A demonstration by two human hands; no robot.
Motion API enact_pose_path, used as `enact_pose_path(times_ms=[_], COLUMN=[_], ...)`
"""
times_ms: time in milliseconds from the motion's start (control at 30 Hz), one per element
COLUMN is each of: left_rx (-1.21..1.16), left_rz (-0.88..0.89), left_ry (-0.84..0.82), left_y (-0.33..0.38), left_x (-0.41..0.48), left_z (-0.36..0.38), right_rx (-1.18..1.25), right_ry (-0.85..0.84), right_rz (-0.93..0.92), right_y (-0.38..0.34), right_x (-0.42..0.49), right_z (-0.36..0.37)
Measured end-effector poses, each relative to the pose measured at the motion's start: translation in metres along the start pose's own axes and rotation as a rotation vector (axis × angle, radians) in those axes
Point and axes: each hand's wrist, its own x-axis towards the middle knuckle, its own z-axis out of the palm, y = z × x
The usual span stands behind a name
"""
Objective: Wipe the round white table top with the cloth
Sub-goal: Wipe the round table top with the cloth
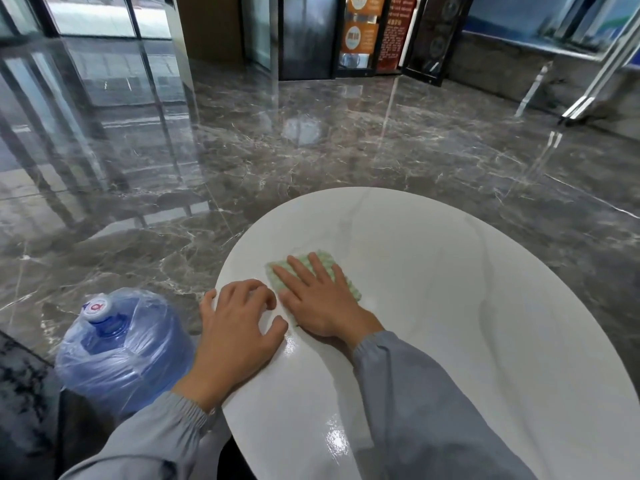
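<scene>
Cloth [348, 284], pale green w/ a bumpy weave, lies flat on the round white counter [450, 306], nr its left edge. Right hand [318, 299] lies palm-down on top of it, fingers straight & slightly spread, pressing it to the surface w/o gripping. Cloth shows past the fingertips & along the hand's right side; the rest is hidden under the palm.

Left hand [235, 323] sits just beside, right at the counter's left edge. Its fingers are bent w/ tips on the surface, thumb points toward the right hand, little finger hangs off the rim. It holds nothing. The two hands are close but apart.

Both arms are in grey sleeves [415, 393] w/ elastic cuffs. Right forearm crosses the counter's near part.

Counter top is glossy w/ faint grey veins & a glare spot nr the near edge.

Below the left edge stands a big blue water bottle [121, 348] in clear plastic wrap, cap up.

Floor [311, 150] is dark polished marble w/ white veins. At the far side are glass doors on the left & orange posters [360, 32] at the back.
</scene>
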Motion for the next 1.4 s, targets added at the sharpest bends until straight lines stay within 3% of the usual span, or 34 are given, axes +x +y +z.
enact_pose_path(times_ms=[300,467,567,800,967,1067,1300,1400], left_rx=[-0.044,-0.077,-0.092,-0.128,-0.096,-0.099,-0.189,-0.221], left_rz=[-0.019,-0.030,-0.032,-0.055,-0.044,-0.044,-0.069,-0.081], left_ry=[0.008,0.022,0.035,0.066,0.058,0.056,0.111,0.114], left_y=[-0.001,-0.001,-0.001,0.001,0.001,0.001,0.001,0.001], left_x=[0.000,0.000,-0.001,-0.001,0.001,0.001,-0.001,-0.001], left_z=[-0.002,-0.002,-0.001,-0.001,-0.001,-0.002,-0.003,-0.004], right_rx=[0.034,0.074,0.080,0.013,0.039,0.039,0.068,0.088], right_ry=[0.026,0.020,0.012,-0.050,-0.026,-0.008,0.051,0.030], right_rz=[0.395,0.523,0.468,0.102,0.049,0.138,0.543,0.620], right_y=[0.147,0.157,0.124,-0.002,0.005,0.046,0.193,0.214], right_x=[-0.035,-0.007,0.021,0.068,0.061,0.052,-0.003,0.000], right_z=[-0.038,-0.047,-0.047,-0.018,-0.021,-0.032,-0.059,-0.066])
